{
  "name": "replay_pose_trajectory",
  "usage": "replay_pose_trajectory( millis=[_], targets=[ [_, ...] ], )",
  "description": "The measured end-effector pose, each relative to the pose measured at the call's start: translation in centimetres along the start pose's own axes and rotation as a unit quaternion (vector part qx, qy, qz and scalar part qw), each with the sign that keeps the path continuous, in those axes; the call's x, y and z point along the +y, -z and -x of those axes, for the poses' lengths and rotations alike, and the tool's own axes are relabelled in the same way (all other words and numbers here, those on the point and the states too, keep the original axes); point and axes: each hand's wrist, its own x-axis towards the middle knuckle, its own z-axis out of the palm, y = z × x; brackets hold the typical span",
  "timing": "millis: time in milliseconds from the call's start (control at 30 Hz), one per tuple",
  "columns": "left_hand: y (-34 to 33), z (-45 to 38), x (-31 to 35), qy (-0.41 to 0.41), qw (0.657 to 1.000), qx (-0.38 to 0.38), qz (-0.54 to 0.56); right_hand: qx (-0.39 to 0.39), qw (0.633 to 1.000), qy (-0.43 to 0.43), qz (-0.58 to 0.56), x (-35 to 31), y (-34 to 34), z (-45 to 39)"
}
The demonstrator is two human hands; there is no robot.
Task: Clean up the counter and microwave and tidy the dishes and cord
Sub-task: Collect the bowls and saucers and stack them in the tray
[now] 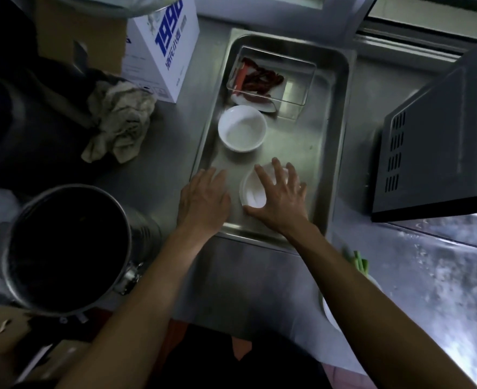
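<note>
Fingers (279, 171) of the right hand (280, 200) were spread wide and laid over a small white bowl (250, 192) tipped on its side near the front of the rectangular stainless steel tray (335, 130); whether the bowl was actually gripped could not be told. The left hand (203, 200) was held flat, its fingers (214, 175) close together and extended, resting on the tray's front left rim just beside that bowl, with nothing held.

Two white bowls were counted in the tray: the tipped one under the right hand and a second round white bowl (242, 127) standing upright farther back. One clear rectangular container (293, 80) was seen at the far end of the tray, set over a white plate (259, 105) bearing dark red food (259, 80).

One tray was placed on the grey metal counter (242, 276). One dark grey microwave (439, 147) stood to the right, apart from the tray. One crumpled grey rag (119, 122) lay on the left, beside one white carton with blue print (161, 49). One large steel pot (71, 248) was seen at the near left. One white dish with green stalks (357, 265) was partly hidden by the right forearm.
</note>
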Motion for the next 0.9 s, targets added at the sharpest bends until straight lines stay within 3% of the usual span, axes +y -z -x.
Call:
replay_pose_trajectory(
  millis=[633, 733, 900],
  targets=[
    [0.4, 0.8, 1.8, -0.053, 0.998, 0.005, 0.018, -0.029, 0.999, 0.002, 0.024, 0.1, -1.9, -0.9],
    [0.3, 0.7, 1.9, -0.081, 0.997, -0.005, 0.018, 0.004, 1.000, -0.020, -0.003, 0.7, -1.0, 0.7],
    [-0.3, 0.6, 3.7, -0.095, 0.993, -0.025, 0.067, 0.131, 0.987, -0.068, -0.058, 2.1, 0.8, 6.1]
  ],
)
